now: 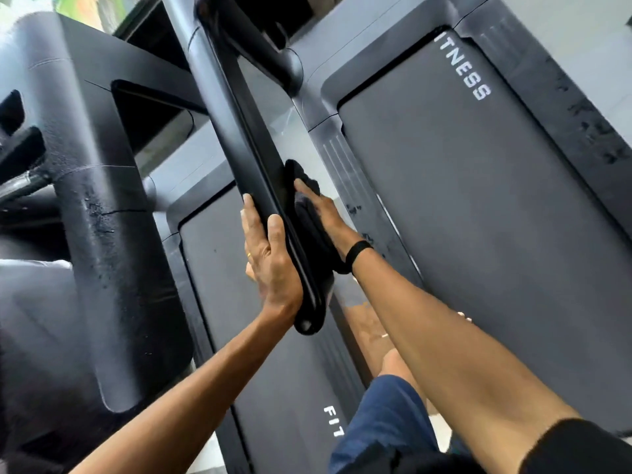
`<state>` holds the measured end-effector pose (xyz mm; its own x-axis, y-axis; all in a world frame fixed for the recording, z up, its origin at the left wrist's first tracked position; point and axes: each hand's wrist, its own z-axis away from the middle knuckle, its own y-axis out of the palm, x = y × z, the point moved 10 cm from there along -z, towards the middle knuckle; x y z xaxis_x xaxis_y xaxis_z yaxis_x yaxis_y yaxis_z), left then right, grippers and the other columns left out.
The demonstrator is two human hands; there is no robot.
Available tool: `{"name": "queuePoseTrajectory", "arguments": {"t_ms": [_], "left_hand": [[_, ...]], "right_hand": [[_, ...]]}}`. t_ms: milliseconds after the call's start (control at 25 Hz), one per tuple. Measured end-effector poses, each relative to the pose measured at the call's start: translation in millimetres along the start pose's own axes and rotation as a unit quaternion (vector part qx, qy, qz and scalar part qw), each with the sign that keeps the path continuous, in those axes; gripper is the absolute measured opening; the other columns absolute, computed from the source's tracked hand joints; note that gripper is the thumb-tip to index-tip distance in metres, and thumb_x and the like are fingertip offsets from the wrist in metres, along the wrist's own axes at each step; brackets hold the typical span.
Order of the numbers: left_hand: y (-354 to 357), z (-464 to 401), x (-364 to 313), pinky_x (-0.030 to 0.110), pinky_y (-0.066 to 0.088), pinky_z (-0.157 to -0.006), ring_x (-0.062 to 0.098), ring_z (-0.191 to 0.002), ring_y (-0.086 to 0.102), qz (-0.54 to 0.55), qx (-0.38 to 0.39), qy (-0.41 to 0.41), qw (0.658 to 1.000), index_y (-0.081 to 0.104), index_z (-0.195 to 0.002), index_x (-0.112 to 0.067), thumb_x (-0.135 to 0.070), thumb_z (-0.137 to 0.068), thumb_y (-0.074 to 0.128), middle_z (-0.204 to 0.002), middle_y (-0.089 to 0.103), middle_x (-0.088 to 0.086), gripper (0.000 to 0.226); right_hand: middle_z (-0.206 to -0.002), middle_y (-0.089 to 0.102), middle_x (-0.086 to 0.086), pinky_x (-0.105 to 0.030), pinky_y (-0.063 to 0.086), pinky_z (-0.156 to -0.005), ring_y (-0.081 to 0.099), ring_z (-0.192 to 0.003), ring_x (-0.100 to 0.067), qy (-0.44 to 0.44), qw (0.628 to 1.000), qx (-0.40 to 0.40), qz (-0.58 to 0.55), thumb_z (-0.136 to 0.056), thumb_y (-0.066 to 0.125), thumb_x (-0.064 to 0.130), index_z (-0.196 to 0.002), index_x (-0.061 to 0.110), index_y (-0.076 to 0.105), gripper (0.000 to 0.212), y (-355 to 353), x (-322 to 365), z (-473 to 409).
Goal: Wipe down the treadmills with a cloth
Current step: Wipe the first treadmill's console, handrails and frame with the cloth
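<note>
Black, long and smooth, a treadmill handrail (pixel 260 172) runs diagonally through the middle of the view and is taken here as the landmark. Its lower end is clasped by the left hand (pixel 270 265), whose grip is curled around the rail, with the fingers lying along the left face and the thumb hooked over the upper edge. A thin gold ring (pixel 249 255) is seen on one finger. Against the right face of the handrail, a dark crumpled cloth (pixel 307 213) is pressed by the right hand (pixel 325 213). The right grip is spread flat over the fabric, fingers extended towards the upper end of the rail. A black band (pixel 357 253) is worn on the right wrist.

To the right of the handrail, a grey treadmill belt (pixel 478 217) printed with white lettering is seen, bordered by scuffed side rails. Below and left of the handrail lies a second grey belt (pixel 260 371), also lettered. Further left of the handrail, a bulky black console frame (pixel 102 200) speckled with moisture is seen. Beneath the rail's lower end, blue shorts (pixel 383 425) and a bare leg are visible.
</note>
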<state>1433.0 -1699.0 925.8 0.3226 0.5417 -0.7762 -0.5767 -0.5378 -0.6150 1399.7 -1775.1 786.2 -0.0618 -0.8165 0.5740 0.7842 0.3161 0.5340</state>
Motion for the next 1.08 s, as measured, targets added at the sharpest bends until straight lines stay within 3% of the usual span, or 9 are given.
{"name": "queuePoseTrajectory", "arguments": {"t_ms": [120, 240, 440, 560, 720, 840, 920, 1000, 1080], "left_hand": [[-0.6, -0.3, -9.0, 0.044, 0.006, -0.120, 0.003, -0.149, 0.019, -0.042, -0.013, 0.014, 0.999, 0.019, -0.153, -0.042, -0.058, -0.092, 0.025, -0.161, 0.022, -0.017, 0.064], [-3.4, 0.2, -9.3, 0.034, 0.007, -0.111, 0.003, -0.146, 0.024, -0.056, -0.018, 0.009, 0.998, 0.023, -0.152, -0.044, -0.061, -0.088, 0.025, -0.160, 0.028, -0.016, 0.065], [-34.9, -36.6, -23.2, 0.043, 0.018, -0.111, 0.008, -0.126, 0.042, -0.060, -0.068, -0.004, 0.996, 0.051, -0.131, -0.033, -0.056, -0.086, 0.034, -0.128, 0.052, -0.008, 0.053], [-37.0, -92.8, -44.1, 0.054, 0.011, -0.118, 0.006, -0.136, 0.035, -0.056, -0.096, 0.032, 0.993, 0.041, -0.142, -0.033, -0.049, -0.093, 0.036, -0.142, 0.039, -0.010, 0.052], [-10.9, -150.4, -75.0, 0.049, 0.001, -0.122, 0.005, -0.146, 0.022, -0.091, -0.072, 0.049, 0.992, 0.034, -0.151, -0.028, -0.040, -0.103, 0.031, -0.160, 0.025, -0.008, 0.050], [-2.9, -192.7, -88.6, 0.041, 0.017, -0.122, 0.008, -0.142, 0.032, -0.072, -0.058, 0.060, 0.994, 0.040, -0.148, -0.018, -0.039, -0.104, 0.030, -0.154, 0.038, -0.002, 0.051], [-13.6, -215.5, -91.6, 0.030, 0.040, -0.108, 0.008, -0.121, 0.054, -0.001, -0.100, 0.064, 0.993, 0.057, -0.132, -0.007, -0.037, -0.101, 0.036, -0.128, 0.059, -0.001, 0.048], [-23.2, -229.0, -94.0, 0.019, 0.046, -0.084, 0.006, -0.093, 0.061, 0.033, -0.151, 0.069, 0.986, 0.066, -0.107, -0.002, -0.034, -0.099, 0.039, -0.101, 0.065, 0.002, 0.043], [-25.4, -238.0, -89.4, 0.024, 0.046, -0.077, 0.015, -0.085, 0.061, 0.039, -0.177, 0.065, 0.981, 0.064, -0.090, -0.015, -0.038, -0.097, 0.039, -0.094, 0.064, 0.015, 0.034]], "right_hand": [[-0.113, 0.072, -0.008, -0.046, 0.046, -0.107, 0.066, -0.109, -0.023, 0.034, 0.998, -0.042, 0.038, -0.055, 0.061, 0.082, -0.107, 0.017, 0.070, 0.084, -14.4, -16.3, 42.7], [-0.110, 0.069, 0.002, -0.048, 0.045, -0.107, 0.064, -0.109, -0.019, -0.062, 0.991, -0.070, 0.093, -0.067, 0.050, 0.079, -0.118, 0.021, 0.066, 0.078, -5.3, 6.8, 82.7], [-0.158, 0.038, 0.000, -0.040, 0.024, -0.122, 0.030, -0.147, -0.011, -0.231, 0.955, -0.001, 0.183, -0.081, 0.048, 0.068, -0.154, 0.037, 0.031, 0.081, 48.6, 106.1, 39.1], [-0.153, 0.046, 0.002, -0.041, 0.026, -0.122, 0.039, -0.142, -0.011, -0.197, 0.975, 0.043, 0.096, -0.083, 0.057, 0.061, -0.151, 0.029, 0.039, 0.077, 50.7, 116.0, -37.2], [-0.138, 0.061, -0.001, -0.033, 0.037, -0.116, 0.058, -0.124, -0.011, -0.019, 0.997, 0.074, 0.002, -0.090, 0.060, 0.059, -0.136, 0.020, 0.056, 0.061, 30.3, 68.9, -58.7], [-0.133, 0.064, -0.003, -0.031, 0.040, -0.112, 0.058, -0.122, -0.011, 0.026, 0.998, 0.022, 0.052, -0.088, 0.052, 0.068, -0.124, 0.024, 0.059, 0.057, 18.0, 40.3, -11.9], [-0.149, 0.049, 0.003, -0.034, 0.030, -0.119, 0.042, -0.139, -0.008, -0.064, 0.991, -0.006, 0.118, -0.078, 0.042, 0.083, -0.143, 0.032, 0.047, 0.083, 22.9, 68.5, 15.2], [-0.165, 0.020, 0.007, -0.037, 0.010, -0.124, 0.012, -0.152, -0.007, -0.192, 0.962, 0.024, 0.194, -0.085, 0.029, 0.083, -0.152, 0.052, 0.018, 0.075, 51.9, 114.5, 15.2], [-0.168, 0.006, 0.008, -0.045, 0.003, -0.124, -0.003, -0.153, -0.006, -0.263, 0.934, 0.061, 0.233, -0.088, 0.026, 0.078, -0.146, 0.065, 0.004, 0.063, 81.2, 157.1, -14.9]]}}
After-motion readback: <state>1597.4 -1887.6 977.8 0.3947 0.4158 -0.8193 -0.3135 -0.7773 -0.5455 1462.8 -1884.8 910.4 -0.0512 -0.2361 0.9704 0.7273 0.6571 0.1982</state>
